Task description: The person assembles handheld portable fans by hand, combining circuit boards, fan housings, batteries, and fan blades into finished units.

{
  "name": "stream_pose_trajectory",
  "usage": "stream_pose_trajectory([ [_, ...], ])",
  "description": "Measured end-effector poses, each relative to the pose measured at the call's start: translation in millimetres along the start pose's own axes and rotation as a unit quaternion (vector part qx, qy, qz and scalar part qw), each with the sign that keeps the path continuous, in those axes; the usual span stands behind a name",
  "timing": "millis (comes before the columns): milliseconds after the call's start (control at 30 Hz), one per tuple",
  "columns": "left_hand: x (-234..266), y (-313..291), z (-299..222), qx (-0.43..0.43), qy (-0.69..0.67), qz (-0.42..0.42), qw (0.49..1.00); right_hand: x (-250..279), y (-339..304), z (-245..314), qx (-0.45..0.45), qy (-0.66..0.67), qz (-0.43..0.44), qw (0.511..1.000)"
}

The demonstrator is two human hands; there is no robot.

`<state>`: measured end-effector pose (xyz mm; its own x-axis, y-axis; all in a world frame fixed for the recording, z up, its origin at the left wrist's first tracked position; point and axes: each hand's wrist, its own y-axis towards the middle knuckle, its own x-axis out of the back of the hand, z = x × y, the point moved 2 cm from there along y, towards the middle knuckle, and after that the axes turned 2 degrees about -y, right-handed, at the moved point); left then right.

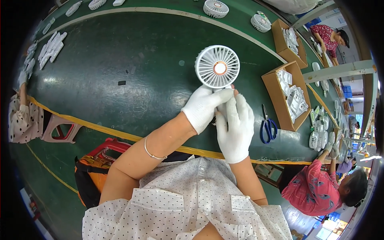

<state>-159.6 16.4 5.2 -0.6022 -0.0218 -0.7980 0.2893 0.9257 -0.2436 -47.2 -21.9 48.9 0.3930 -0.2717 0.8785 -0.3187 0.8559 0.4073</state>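
Factory assembly line, small handheld fans. Long dark-green workbench with a painted line along its length. Identical white fan heads and rows of white plastic parts laid out on it. 2 cardboard boxes of parts. Other seated workers along the bench.

The small white handheld fan (round grille, copper-coloured hub) stands upright above the green table.
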Motion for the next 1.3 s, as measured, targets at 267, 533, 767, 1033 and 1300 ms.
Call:
stream_pose_trajectory([
  [267,-8.2,-5.1,-17.2,-0.061,0.072,0.091,0.991,22.9,-13.1,-27.5,-0.286,0.392,-0.007,0.875],
  [533,-11.2,-12.4,-18.5,-0.012,0.216,0.141,0.966,-0.7,-25.0,-33.5,-0.262,0.399,0.153,0.865],
  [767,-11.2,-8.1,-9.3,-0.026,0.113,0.109,0.987,0.7,-19.9,-29.4,-0.328,0.405,0.185,0.833],
  [1033,-10.2,-8.2,-6.7,-0.052,0.216,0.106,0.969,-1.7,-18.1,-30.7,-0.318,0.459,0.206,0.804],
  [1300,-14.6,-9.3,-11.4,-0.035,0.105,0.134,0.985,-3.7,-16.0,-38.9,-0.285,0.545,0.220,0.758],
])
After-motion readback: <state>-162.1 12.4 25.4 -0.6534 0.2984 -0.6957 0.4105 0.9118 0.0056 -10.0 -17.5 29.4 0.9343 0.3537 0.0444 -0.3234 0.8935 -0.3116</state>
